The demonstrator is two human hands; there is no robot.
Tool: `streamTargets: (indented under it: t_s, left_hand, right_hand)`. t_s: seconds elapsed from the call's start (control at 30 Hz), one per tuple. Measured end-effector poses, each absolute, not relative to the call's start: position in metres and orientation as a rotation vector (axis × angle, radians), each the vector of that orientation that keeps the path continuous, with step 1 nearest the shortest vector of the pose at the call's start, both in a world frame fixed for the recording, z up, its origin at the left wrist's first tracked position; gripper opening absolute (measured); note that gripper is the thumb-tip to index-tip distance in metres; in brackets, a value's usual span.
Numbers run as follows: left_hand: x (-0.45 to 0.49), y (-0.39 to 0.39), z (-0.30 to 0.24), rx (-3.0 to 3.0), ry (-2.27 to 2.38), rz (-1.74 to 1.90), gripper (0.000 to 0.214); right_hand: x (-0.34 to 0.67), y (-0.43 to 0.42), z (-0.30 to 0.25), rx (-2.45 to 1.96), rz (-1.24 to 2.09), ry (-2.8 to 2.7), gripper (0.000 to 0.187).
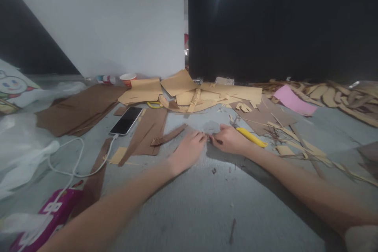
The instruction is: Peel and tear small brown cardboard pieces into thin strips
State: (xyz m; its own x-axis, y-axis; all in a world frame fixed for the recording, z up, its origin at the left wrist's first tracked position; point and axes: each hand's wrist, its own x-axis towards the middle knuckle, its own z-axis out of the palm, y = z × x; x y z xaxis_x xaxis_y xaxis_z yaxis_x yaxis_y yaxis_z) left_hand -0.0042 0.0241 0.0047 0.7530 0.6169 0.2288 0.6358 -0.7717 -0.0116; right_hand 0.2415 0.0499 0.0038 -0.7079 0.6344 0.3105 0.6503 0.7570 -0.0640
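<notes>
Both my hands meet at the middle of a grey floor. My left hand [189, 147] has its fingers curled and pinched toward my right hand [228, 139], which is also closed in a pinch. Between the fingertips sits a small dark piece [213, 140], too small to name. A yellow utility knife [251, 136] lies just right of my right hand, touching or nearly touching it. A brown cardboard strip [168, 136] lies left of my left hand.
A phone [126, 120] with a white cable [76, 163] lies at the left, near brown cardboard sheets [79, 108]. Tan cardboard pieces [189, 92] pile along the wall. Pink paper [292, 101], thin strips [298, 141], a magenta box [50, 220] and plastic bags [20, 145] surround the spot.
</notes>
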Motion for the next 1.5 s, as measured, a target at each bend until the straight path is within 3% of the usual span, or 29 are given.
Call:
streamTargets:
  t_s: [0.6, 0.8, 1.07, 1.2, 1.5]
  left_hand:
    - [-0.009, 0.033, -0.001, -2.972, -1.023, -0.498, 0.049]
    - [-0.011, 0.032, 0.003, -3.07, -1.224, -0.86, 0.029]
    - [-0.016, 0.035, 0.006, -2.998, -1.519, -1.372, 0.033]
    - [-0.015, 0.037, 0.003, -2.906, -1.771, -1.657, 0.039]
    - [-0.016, 0.036, 0.007, -3.006, -1.797, -1.799, 0.042]
  right_hand:
    - [0.263, 0.069, 0.0, -0.558, -0.36, -2.811, 0.031]
    - [0.248, 0.062, 0.004, -0.631, -0.252, -2.678, 0.035]
    - [0.228, 0.043, -0.003, -1.036, 0.203, -2.3, 0.028]
    - [0.223, 0.034, -0.005, -1.227, 0.479, -1.954, 0.036]
    - [0.218, 0.029, 0.007, -1.169, 0.775, -1.928, 0.039]
